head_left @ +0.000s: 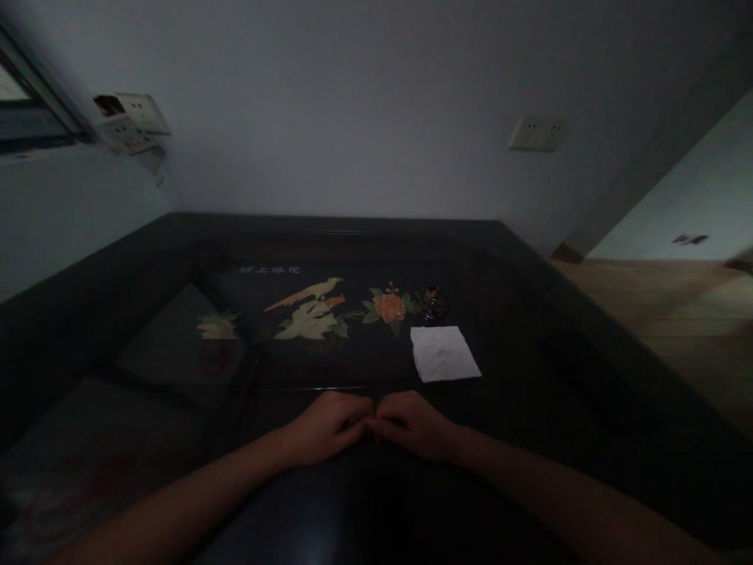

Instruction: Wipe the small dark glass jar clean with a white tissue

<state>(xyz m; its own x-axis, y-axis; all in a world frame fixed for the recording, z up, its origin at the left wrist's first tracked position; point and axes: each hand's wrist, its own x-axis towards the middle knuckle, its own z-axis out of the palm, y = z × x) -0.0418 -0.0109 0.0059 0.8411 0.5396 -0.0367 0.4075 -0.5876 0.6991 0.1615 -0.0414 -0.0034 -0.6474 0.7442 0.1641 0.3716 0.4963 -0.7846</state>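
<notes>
My left hand [329,428] and my right hand [415,424] rest on the dark glossy table [518,377], touching each other at the curled fingers and thumbs. Both are closed, and nothing shows in them. Just beyond my right hand lies a white square of paper [445,355], flat, with a faint small mark in its middle. Behind the paper sits a small, shiny, dark tangled bundle [432,303]; its kind is too dim to make out.
The tabletop bears a picture of a bird [311,292] and an orange flower [389,307]. A wall [329,110] stands along the table's far edge, with a socket plate [538,133] at right and more sockets [132,125] at left. Wooden floor [659,298] shows on the right.
</notes>
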